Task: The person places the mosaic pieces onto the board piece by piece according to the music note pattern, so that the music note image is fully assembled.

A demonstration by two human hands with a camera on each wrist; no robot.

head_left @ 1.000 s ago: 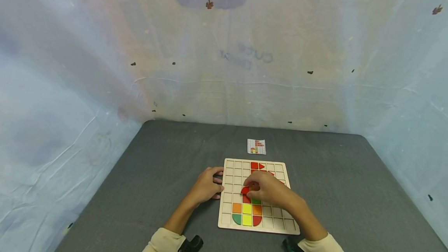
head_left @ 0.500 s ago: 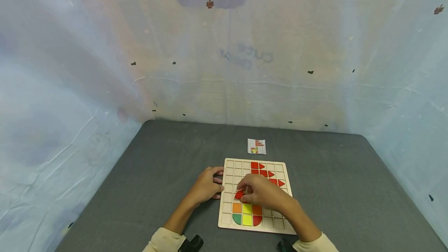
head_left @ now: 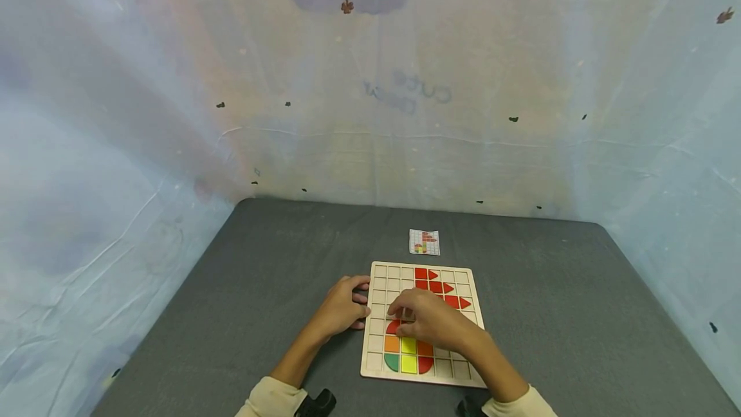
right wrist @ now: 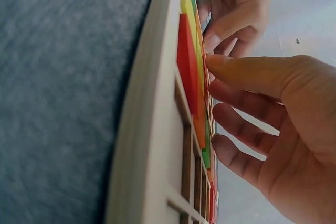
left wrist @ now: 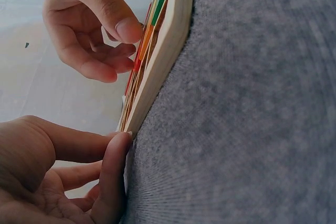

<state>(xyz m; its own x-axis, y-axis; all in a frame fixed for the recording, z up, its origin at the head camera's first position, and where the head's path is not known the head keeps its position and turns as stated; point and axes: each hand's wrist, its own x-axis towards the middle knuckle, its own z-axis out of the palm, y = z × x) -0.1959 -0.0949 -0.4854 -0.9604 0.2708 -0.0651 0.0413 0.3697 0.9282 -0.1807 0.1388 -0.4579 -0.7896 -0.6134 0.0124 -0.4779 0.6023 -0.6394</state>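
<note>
A square wooden grid board [head_left: 379, 295] lies on the table, with colored flat pieces set in its cells. At its left edge my left hand [head_left: 341, 304] holds the rim, thumb and fingertips meeting it in the left wrist view. Over the middle of the board hovers my right hand [head_left: 434, 317], thumb and fingertips close against the surface. A red quarter-circle piece [head_left: 392, 327] lies in a cell by its thumb, above an orange square [head_left: 392, 343]. In the right wrist view the right thumb touches the pieces' surface; its fingers are loosely bent. Some pieces are hidden beneath this hand.
Beyond the board lies a small printed pattern card [head_left: 424, 242]. Red squares and triangles fill cells toward the board's upper right, such as a red triangle [head_left: 466, 303]. Yellow squares [head_left: 408, 363] sit low on the board. A draped sheet [head_left: 370, 166] stands behind the grey table [head_left: 301, 243].
My right hand has moved slightly left and toward the near side with the red quarter-circle piece, which now lies flat in a cell above the orange square. My left hand stays at the board's edge.
</note>
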